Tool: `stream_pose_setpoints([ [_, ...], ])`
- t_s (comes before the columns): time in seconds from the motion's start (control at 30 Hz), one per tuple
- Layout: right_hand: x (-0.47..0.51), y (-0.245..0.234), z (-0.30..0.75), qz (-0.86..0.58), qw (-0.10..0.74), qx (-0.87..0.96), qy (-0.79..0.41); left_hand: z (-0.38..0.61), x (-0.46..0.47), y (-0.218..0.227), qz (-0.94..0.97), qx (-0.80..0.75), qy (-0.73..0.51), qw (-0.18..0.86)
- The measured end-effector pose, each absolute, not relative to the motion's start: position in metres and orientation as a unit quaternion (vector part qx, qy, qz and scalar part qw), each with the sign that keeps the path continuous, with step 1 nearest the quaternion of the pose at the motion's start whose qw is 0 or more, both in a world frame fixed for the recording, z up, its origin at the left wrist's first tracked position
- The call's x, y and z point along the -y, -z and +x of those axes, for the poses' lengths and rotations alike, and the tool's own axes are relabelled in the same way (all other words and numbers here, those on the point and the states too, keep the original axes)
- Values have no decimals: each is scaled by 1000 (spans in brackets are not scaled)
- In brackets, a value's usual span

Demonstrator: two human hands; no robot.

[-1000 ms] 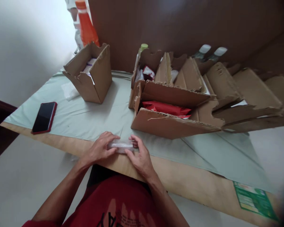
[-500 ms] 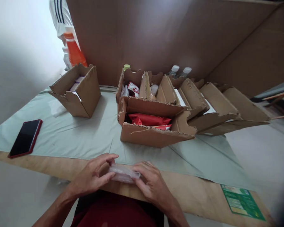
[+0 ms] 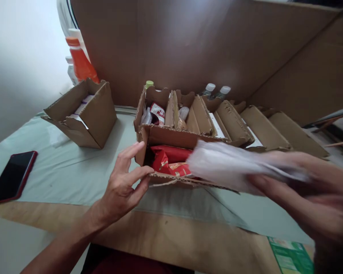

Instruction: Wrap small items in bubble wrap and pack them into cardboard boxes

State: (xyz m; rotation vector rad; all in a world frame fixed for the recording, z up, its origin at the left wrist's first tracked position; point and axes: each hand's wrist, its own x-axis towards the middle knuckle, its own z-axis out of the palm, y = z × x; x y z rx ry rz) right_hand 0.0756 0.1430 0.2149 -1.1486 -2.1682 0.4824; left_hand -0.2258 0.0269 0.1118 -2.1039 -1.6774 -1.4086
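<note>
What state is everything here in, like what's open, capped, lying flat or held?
Plastic bundle: held by the right hand, blurred
Left hand: at the front box's left corner
Front box: open-topped
Red packets: lying inside it
Phone: flat, screen dark
Far-left box: open-topped, holding packages
Orange bottle: capped
White-topped bottles: capped

Pale green cloth (image 3: 71, 182) covers most of a wooden table (image 3: 171, 232), whose bare near edge bears a green sheet (image 3: 290, 257). On the cloth sit a red-cased phone (image 3: 13, 177), a lone carton (image 3: 99, 118), a front carton (image 3: 174, 137) and a row of cartons (image 3: 231, 118) behind it.
</note>
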Motion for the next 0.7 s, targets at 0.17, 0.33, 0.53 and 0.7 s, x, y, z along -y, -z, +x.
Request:
stream_pose_setpoints([
  [0.17, -190, -217, -15, -336, 137, 847, -388, -221, -21, -103, -675, 552, 489, 28],
  [0.33, -208, -203, -72, -352, -51, 888, -291, -222, -22, -102, -676, 546, 496, 15],
  [0.53, -188, -202, -118, -321, -158, 930, -85, -221, -24, -100, -669, 543, 508, 10],
  [0.7, -174, -176, -137, -292, -212, 926, -109, -222, -26, -98, -667, 540, 513, 10],
])
